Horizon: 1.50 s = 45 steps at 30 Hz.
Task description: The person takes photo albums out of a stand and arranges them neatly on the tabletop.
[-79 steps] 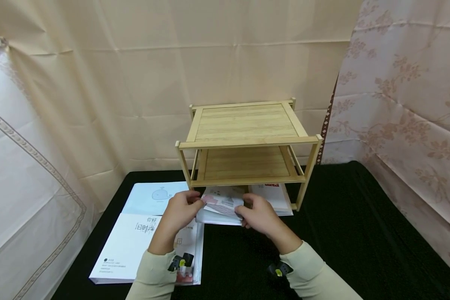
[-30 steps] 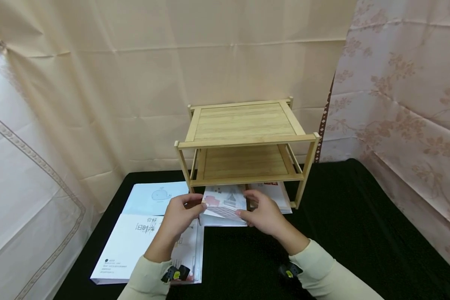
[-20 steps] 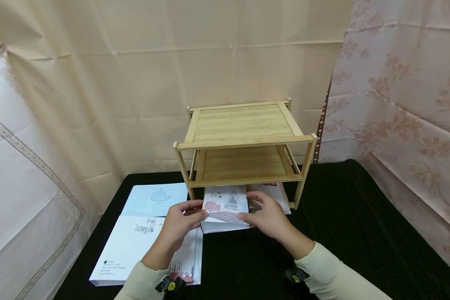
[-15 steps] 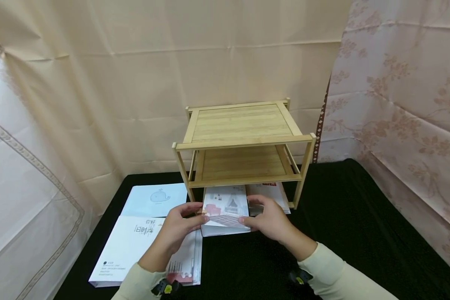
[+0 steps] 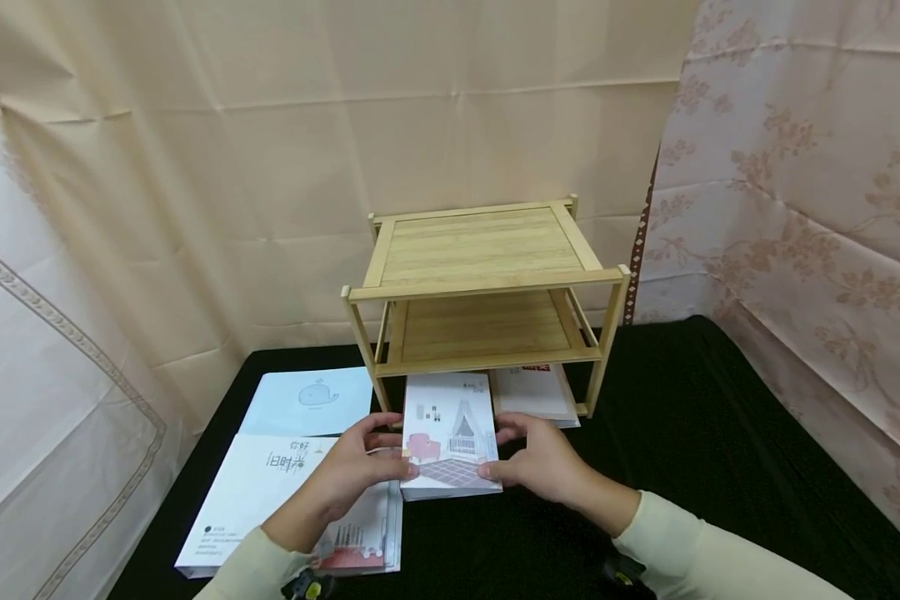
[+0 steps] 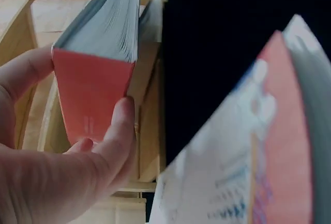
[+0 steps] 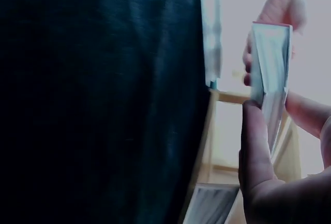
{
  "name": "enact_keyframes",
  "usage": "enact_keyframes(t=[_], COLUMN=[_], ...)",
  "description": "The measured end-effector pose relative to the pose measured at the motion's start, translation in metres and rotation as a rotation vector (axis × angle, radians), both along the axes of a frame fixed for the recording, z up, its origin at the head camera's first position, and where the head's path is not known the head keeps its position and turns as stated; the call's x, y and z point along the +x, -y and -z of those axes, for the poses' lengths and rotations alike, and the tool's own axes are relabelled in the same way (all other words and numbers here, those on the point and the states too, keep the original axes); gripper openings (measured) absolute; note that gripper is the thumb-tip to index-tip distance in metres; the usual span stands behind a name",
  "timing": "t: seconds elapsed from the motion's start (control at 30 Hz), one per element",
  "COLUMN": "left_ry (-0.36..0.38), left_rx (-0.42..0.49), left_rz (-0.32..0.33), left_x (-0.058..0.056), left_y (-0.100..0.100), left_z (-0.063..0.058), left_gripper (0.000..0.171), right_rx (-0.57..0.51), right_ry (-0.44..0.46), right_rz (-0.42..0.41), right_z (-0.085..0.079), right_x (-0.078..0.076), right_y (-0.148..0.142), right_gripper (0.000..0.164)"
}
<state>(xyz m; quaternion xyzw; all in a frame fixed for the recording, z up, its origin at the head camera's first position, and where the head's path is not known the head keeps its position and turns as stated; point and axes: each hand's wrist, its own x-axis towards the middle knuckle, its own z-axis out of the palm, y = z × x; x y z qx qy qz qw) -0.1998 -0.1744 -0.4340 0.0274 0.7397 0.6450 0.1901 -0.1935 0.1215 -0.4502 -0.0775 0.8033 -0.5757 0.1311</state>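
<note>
A thick book (image 5: 450,429) with a white cover, a pink armchair drawing and a barcode is held between both hands in front of the wooden rack. My left hand (image 5: 356,467) grips its left side, thumb on the cover's near corner. On the opposite side, my right hand (image 5: 543,462) grips it the same way. In the left wrist view the book's red spine (image 6: 90,94) lies between thumb and fingers. Page edges (image 7: 271,61) show between the right hand's thumb and fingers in the right wrist view. The book's far edge is near the rack's lower front.
The two-tier wooden rack (image 5: 487,250) stands at the back. Another white book (image 5: 536,396) lies at its bottom right. To the left are a light blue book with a whale (image 5: 311,396) and larger white books (image 5: 258,492) on the black cloth (image 5: 705,467).
Both hands have drawn the book toward the person, out from beneath the rack's lower shelf. More of its cover shows now, and its front has come down and nearer.
</note>
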Motion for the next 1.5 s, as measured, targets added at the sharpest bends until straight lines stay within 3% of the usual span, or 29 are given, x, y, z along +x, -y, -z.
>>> enact_keyframes(t=[0.13, 0.27, 0.43, 0.67, 0.83, 1.2, 1.5], left_ry=[0.007, 0.022, 0.021, -0.038, -0.060, -0.067, -0.097], left_rx=[-0.050, -0.107, -0.206, -0.372, -0.442, -0.462, -0.556], left_rz=[0.067, 0.138, 0.202, 0.285, 0.307, 0.325, 0.355], left_x=[0.004, 0.009, 0.013, 0.019, 0.023, 0.023, 0.020], left_y=[0.002, 0.003, 0.001, -0.002, -0.004, -0.006, -0.007], left_z=[-0.001, -0.003, 0.002, 0.009, 0.008, 0.007, 0.007], left_gripper=[0.102, 0.112, 0.115, 0.115, 0.112, 0.111, 0.105], right_rx=[0.074, 0.072, 0.105, 0.148, 0.163, 0.180, 0.268], right_ry=[-0.035, -0.021, 0.003, 0.029, 0.043, 0.036, -0.005], right_rz=[-0.058, -0.112, -0.153, -0.196, -0.217, -0.234, -0.249], right_z=[0.003, 0.005, 0.013, 0.025, 0.027, 0.026, 0.023], right_x=[0.007, 0.014, 0.022, 0.031, 0.034, 0.036, 0.035], right_y=[-0.004, -0.008, -0.010, -0.009, -0.009, -0.009, -0.007], right_gripper=[0.092, 0.091, 0.088, 0.088, 0.088, 0.087, 0.088])
